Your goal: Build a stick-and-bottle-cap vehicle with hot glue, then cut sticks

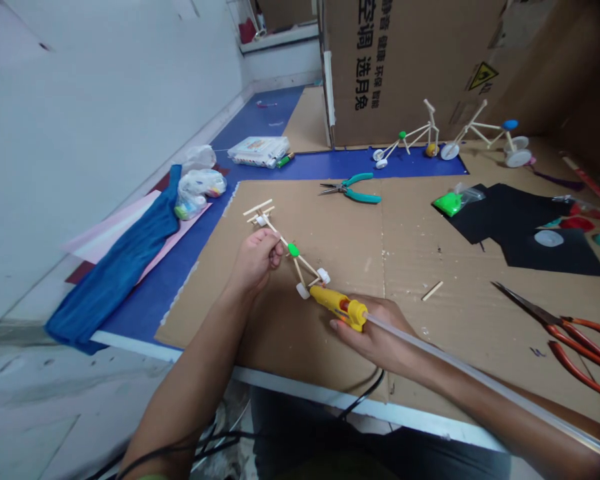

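Observation:
My left hand (pixel 260 257) pinches a small tricycle model (pixel 306 265) built of thin wooden sticks, with a green lump for a seat and white wheels. Its stick handlebar points to the far left, and its two rear wheels face me. In my right hand (pixel 380 330) is a yellow glue gun (pixel 337 305), its nozzle tip right by the rear wheels. Whether the tip touches the model I cannot tell. A long clear glue stick (pixel 450 361) runs out of the gun's back along my right forearm.
Teal pliers (pixel 355 189) lie beyond the model; orange-handled scissors (pixel 565 327) lie at right. Two finished-looking stick tricycles (pixel 410 139) stand at the back before a cardboard box (pixel 405 67). Black card (pixel 510 227), a wipes pack (pixel 259 151) and blue cloth (pixel 125 267) lie around. A black cable (pixel 365 395) crosses the front edge.

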Demonstrator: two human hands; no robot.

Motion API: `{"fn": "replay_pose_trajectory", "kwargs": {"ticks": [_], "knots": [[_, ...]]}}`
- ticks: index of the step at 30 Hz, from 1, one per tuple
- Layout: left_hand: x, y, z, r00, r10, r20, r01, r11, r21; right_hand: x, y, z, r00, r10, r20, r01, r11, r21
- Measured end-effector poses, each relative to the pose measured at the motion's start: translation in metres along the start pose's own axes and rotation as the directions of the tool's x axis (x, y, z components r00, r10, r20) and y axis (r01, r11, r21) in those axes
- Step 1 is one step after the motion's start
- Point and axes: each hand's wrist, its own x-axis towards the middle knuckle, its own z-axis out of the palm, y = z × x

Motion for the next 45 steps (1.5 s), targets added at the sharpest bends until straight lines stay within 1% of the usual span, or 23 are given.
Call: {"fn": "replay_pose_trajectory", "kwargs": {"ticks": [10,15,21,33,45], "knots": [[-0.0007,0.0005,0.0003,1.0,-0.011,0.01,0.011,1.0,0.018,0.0007,-0.0003,-0.0018,0.999,0.011,0.032,-0.01,1.0,-0.023],[-0.0001,-0.0002,-0.0001,1.0,0.0,0.019,0.0,1.0,0.006,0.0013,-0.0013,-0.002,1.0,0.012,0.025,-0.011,1.0,-0.021],[0.0004,-0.0004,-0.001,0.999,0.005,0.033,-0.005,1.0,0.009,0.0027,-0.0038,-0.0043,0.997,0.026,0.07,-0.024,0.999,-0.029],[-0.0004,0.0,-0.0002,1.0,-0.003,0.026,0.003,1.0,-0.001,0.0021,-0.0054,-0.0061,0.996,0.045,0.075,-0.043,0.999,-0.025],[-0.0009,0.0007,-0.0002,0.999,0.009,0.031,-0.009,1.0,0.006,0.002,-0.001,-0.0025,0.999,0.015,0.051,-0.013,0.999,-0.045]]}}
